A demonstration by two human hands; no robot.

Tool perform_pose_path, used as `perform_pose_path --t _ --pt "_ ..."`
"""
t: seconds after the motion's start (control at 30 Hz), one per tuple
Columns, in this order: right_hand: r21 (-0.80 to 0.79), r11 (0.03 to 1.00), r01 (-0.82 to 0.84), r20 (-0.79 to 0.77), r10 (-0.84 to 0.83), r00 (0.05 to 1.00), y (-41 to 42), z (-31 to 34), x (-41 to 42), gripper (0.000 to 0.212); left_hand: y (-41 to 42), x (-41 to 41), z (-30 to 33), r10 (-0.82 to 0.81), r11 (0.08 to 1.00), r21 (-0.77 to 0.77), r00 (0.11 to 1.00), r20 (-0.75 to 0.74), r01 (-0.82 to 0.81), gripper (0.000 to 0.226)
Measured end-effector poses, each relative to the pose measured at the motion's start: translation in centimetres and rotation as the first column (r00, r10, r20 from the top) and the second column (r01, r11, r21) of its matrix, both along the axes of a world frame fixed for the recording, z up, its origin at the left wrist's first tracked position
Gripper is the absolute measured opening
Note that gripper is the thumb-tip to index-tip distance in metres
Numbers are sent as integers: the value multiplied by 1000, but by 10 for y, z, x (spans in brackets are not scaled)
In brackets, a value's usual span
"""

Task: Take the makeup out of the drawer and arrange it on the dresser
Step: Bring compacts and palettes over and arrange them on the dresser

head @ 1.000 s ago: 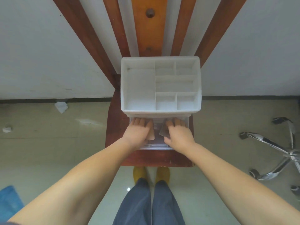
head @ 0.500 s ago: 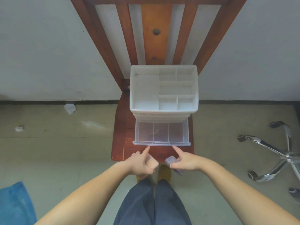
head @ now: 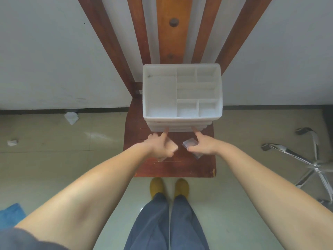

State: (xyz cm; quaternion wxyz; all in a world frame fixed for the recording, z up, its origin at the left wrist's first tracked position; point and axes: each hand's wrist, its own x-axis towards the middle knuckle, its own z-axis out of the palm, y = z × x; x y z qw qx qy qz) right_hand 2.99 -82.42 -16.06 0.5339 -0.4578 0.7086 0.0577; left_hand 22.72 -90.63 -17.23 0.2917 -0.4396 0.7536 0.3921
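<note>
Makeup in both hands: the left hand [head: 158,147] grips a beige compact [head: 171,147], the right hand [head: 203,147] a clear case [head: 189,143], both above the wooden chair seat [head: 173,168]. Each index finger points forward, touching the shut drawer front [head: 177,128] of the white organizer [head: 182,119], whose top compartments sit beyond, against the chair back [head: 171,33].

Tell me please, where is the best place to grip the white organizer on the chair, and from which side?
Probably grip the white organizer by its two short side walls, one hand at each, coming from left and right. The top is open with thin dividers, and both index fingers already press the closed drawer front.
</note>
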Motion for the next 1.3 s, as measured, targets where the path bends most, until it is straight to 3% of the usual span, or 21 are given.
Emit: perform_pose_path --t 0.13,0.3,0.43,0.57,0.73,0.93,1.17,1.3 --pt "-63 998 25 -53 -29 998 -3 11 5 91 -6 0 16 -7 997 -81 1000 15 8 102" --pt "-261 964 -43 -109 15 994 10 48 32 65 18 32 52 111 982 -131 977 -183 -137 84" --pt "-457 859 -229 -141 184 973 10 89 56 53 44 65 90 226 920 -247 927 -299 -304 77" --pt "-539 733 -416 -179 383 906 -1 121 78 53 71 101 125 378 819 -317 866 -328 -478 65" --pt "-556 492 -670 -274 653 706 -5 152 122 53 129 148 160 612 602 -401 722 -325 -691 61" --pt "-556 168 -814 -346 843 411 27 188 213 54 239 204 191 820 254 -448 437 -369 -857 63" --pt "-573 -274 -772 -439 898 8 137 222 335 51 415 254 220 925 -126 -537 98 -368 -834 65" --pt "-556 -434 -708 -438 878 -194 237 233 383 54 544 252 226 925 -318 -544 -128 -359 -776 64"
